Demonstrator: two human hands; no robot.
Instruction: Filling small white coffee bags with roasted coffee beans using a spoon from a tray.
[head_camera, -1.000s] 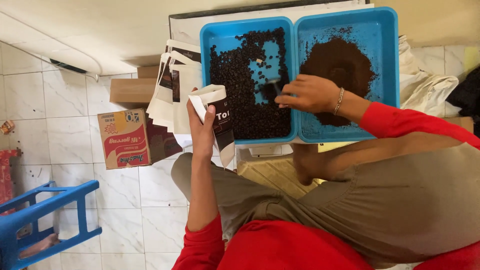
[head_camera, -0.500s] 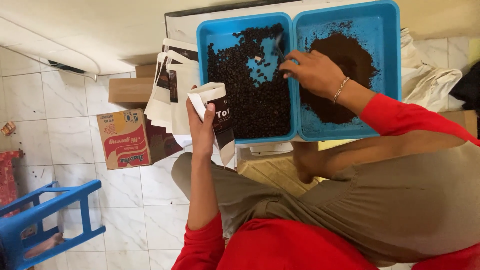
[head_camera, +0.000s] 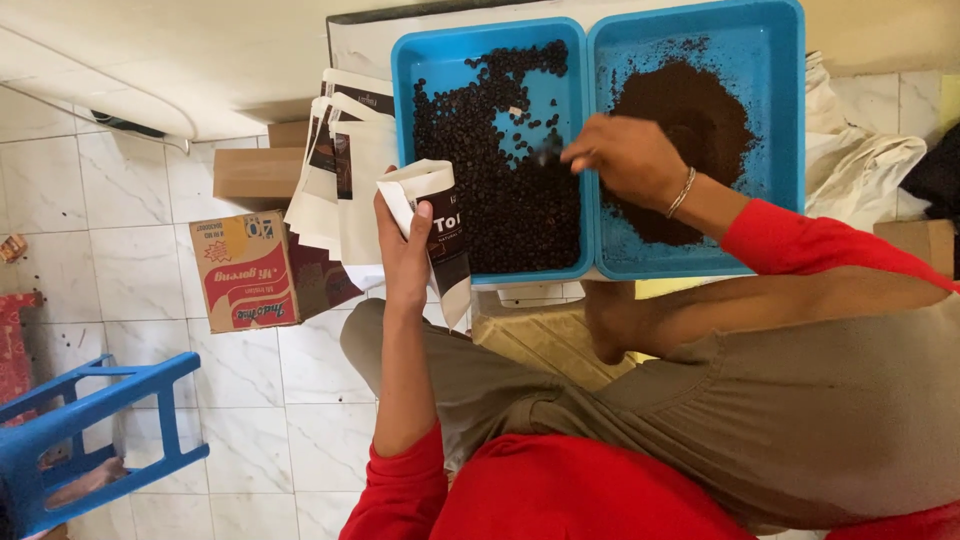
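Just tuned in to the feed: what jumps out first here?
Two bright blue trays side by side at the top: the left one full of dark coffee beans, the right one holding a mound of brown grounds. The right hand reaches over the beans with a small scoop, while the left hand holds a white paper pouch open just below the bean tray. A stack of similar pouches leans to the left.

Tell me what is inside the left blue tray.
The left blue tray holds dark whole coffee beans, heaped toward its near end, with bare blue floor showing at the far end. The right hand reaches over the beans, hiding what its fingers grip.
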